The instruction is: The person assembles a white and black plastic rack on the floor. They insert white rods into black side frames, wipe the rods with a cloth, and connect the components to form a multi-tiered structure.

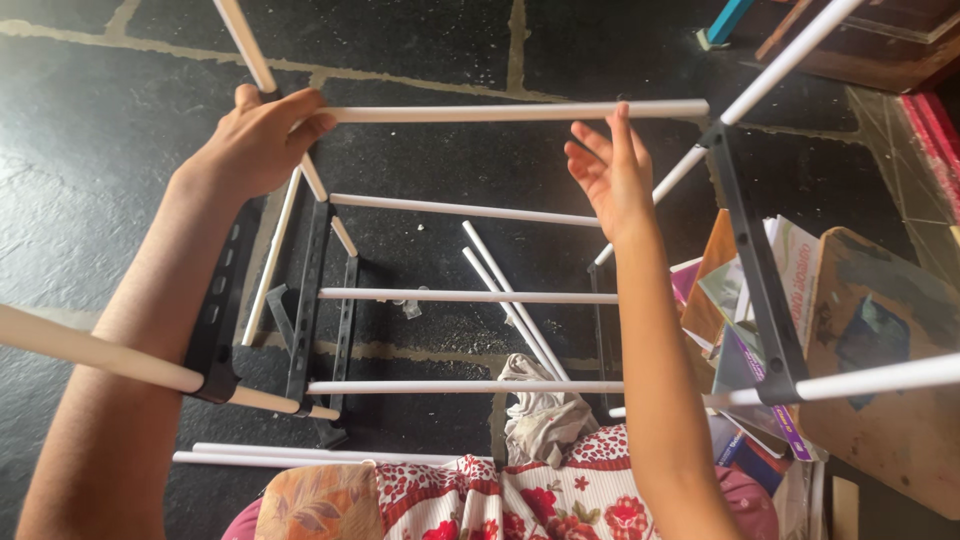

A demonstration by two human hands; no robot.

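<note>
Hands at the top rod (520,111) of a white rack — left hand (255,140) closed around its left end, right hand (610,170) open, fingertips just touching near its right end. Loose rods (510,295) lie on the dark floor (90,150) below.

**Colours and patterns of a drying rack and its surroundings**

White rods (515,111) cross between black plastic side brackets (760,270); loose white rods (510,295) lie on the floor (90,130), which is near-black stone with pale greyish-tan joint lines. The garment (560,495) at the lower edge bears red flowers on white, with an orange-tan floral panel. A crumpled cloth (540,410) is off-white. Stacked books (745,300) show orange, purple, green and white covers. The board (880,370) is light brown.
</note>
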